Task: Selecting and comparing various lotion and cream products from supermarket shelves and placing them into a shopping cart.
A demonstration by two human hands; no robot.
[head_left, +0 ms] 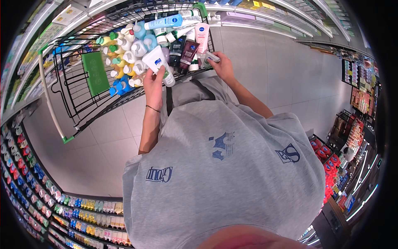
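Note:
My left hand [154,85] grips a white squeeze tube [151,58] with a dark blue mark, tilted over the near side of a black wire shopping cart [74,101]. Just below that tube, a white bottle with a greenish label [168,77] stands at the cart's near edge. At the cart's right end, the fingers of my right hand [223,67] are closed on a pale tube [212,58], partly hidden by them. Beside it in the cart lie a pink tube [202,37], a dark maroon tube [188,54] and a black tube [177,49].
Several pump bottles [139,48] with white, yellow and blue parts crowd the cart's middle. A light blue tube [166,21] lies across the far side. A green panel [95,74] hangs near the cart handle [52,99]. Stocked shelves [91,216] surround the grey tiled floor [265,66].

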